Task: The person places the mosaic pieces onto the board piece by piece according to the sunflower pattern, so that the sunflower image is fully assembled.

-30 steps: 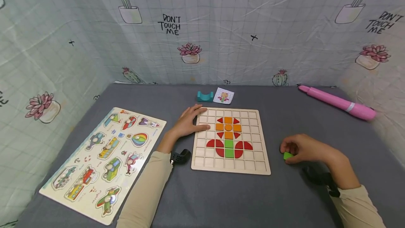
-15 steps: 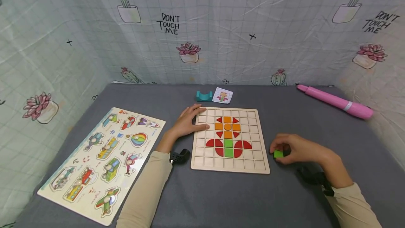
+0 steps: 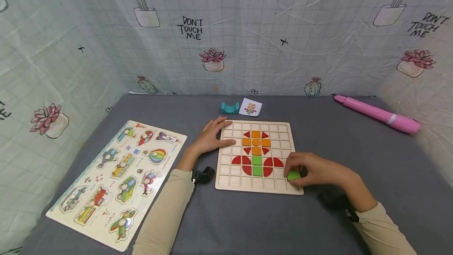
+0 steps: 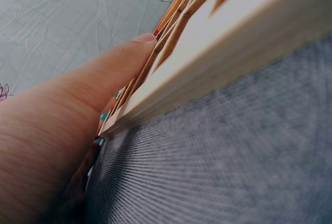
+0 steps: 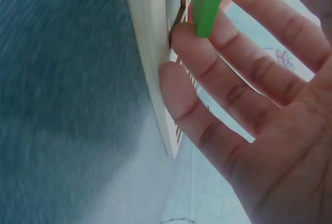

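A square wooden grid board (image 3: 231,183) lies mid-table, bearing orange squares, an orange circle, red triangles, rounded red pieces (image 3: 247,170) and two green squares (image 3: 257,165). My left hand (image 3: 211,136) rests at the board's upper left edge, its thumb lying over the grid; the left wrist view shows that thumb (image 4: 122,60) on the rim. Over the board's right edge, my right hand (image 3: 316,170) pinches a green block (image 3: 293,175). In the right wrist view the green block (image 5: 208,6) is partly cut off by the frame, with other fingertips close to the board's side.
A picture puzzle board (image 3: 141,168) with vehicle shapes lies at the left. Behind the grid board are a teal holder (image 3: 230,108) and a small pattern card (image 3: 251,107). A pink pen-shaped object (image 3: 378,114) lies at the back right, before the patterned cloth wall.
My right hand has moved left with the green block, from the bare cloth to over the board's right edge. The left hand has stayed in place on the board.
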Available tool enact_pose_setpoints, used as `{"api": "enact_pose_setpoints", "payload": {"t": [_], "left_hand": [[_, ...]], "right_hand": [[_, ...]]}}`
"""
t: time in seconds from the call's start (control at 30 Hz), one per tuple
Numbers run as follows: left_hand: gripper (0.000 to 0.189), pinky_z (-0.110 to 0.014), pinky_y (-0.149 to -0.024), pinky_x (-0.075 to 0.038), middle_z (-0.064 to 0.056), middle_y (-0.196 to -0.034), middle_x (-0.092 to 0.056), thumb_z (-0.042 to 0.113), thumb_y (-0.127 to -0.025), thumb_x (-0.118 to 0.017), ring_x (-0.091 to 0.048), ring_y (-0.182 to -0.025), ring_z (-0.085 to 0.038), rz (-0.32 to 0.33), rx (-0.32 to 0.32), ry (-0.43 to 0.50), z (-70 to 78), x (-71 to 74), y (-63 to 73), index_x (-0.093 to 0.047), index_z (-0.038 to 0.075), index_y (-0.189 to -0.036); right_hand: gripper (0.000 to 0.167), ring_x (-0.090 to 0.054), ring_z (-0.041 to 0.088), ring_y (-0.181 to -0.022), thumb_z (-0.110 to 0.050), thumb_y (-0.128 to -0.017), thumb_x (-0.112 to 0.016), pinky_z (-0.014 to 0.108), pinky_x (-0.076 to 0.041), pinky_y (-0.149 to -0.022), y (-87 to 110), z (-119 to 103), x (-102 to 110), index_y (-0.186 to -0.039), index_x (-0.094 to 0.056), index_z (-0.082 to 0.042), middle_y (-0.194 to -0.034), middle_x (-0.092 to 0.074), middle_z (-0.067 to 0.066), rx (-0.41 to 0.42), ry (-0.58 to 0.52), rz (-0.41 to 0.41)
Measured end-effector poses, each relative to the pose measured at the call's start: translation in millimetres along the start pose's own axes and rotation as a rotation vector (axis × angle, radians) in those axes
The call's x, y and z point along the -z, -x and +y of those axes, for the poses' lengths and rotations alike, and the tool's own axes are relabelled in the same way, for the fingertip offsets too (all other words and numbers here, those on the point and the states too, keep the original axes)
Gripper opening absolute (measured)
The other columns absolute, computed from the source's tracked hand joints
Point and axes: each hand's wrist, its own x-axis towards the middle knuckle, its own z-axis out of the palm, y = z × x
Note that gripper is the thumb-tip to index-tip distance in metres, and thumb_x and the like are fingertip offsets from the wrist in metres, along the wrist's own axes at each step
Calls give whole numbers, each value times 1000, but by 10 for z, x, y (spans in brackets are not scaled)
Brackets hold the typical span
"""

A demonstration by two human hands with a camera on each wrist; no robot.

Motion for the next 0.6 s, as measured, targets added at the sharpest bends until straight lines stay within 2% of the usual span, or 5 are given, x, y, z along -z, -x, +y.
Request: {"api": "enact_pose_setpoints", "payload": {"t": [0.17, 0.27, 0.4, 0.6], "left_hand": [[74, -51, -120, -1, -11, -160, -25, 36, -87, -73, -11, -150, -31, 7, -4, 3, -13, 0, 2, -40, 12, -150], [74, -51, -120, -1, -11, -160, -24, 37, -87, -72, -11, -150, -31, 6, -4, -1, -13, -5, -5, -40, 13, -150], [74, -51, -120, -2, -10, -160, -25, 37, -88, -72, -12, -150, -31, 1, -4, -9, -5, -9, -13, -40, 13, -150], [73, -51, -120, -2, -10, -160, -25, 36, -88, -72, -12, -150, -31, 5, -4, -7, -13, -5, -4, -41, 13, -150]], "right_hand": [[14, -55, 11, -84, -10, -84, -76, 25, -52, -73, -115, -34, -80, -96, -71, -16, -97, -59, -5, -9, 49, 1], [13, -54, 10, -90, -10, -85, -75, 26, -52, -78, -177, -43, -156, -96, -71, -16, -99, -58, -6, 29, 74, 7], [11, -53, 10, -90, -8, -86, -74, 26, -52, -77, -245, -70, -230, -95, -71, -14, -97, -58, -5, 84, 75, 13], [10, -53, 9, -95, -13, -89, -72, 26, -51, -83, -350, -170, -297, -98, -71, -16, -100, -58, -6, 39, 71, -21]]}}
